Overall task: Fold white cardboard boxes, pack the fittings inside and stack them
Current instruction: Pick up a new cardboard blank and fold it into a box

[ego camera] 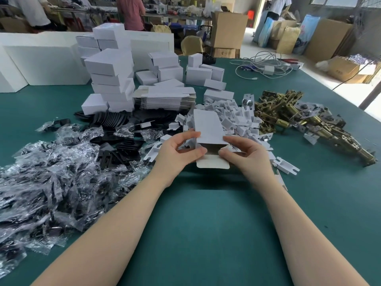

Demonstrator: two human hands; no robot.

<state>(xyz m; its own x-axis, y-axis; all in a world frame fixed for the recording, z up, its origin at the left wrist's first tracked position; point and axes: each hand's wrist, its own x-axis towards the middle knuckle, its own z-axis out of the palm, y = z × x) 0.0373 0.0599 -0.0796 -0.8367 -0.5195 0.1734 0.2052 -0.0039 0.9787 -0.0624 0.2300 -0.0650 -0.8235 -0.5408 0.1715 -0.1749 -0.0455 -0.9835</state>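
One white cardboard box [208, 129], half-formed and held above the green tabletop [206, 213], is pinched at its open near end by the left hand [181, 153] and right hand [245, 153], each grip clamped on it; best tuck the side flaps squarely before closing the tongue.

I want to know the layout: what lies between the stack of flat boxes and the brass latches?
In the head view, a heap of small white cardboard inserts lies between the flat boxes and the brass latches.
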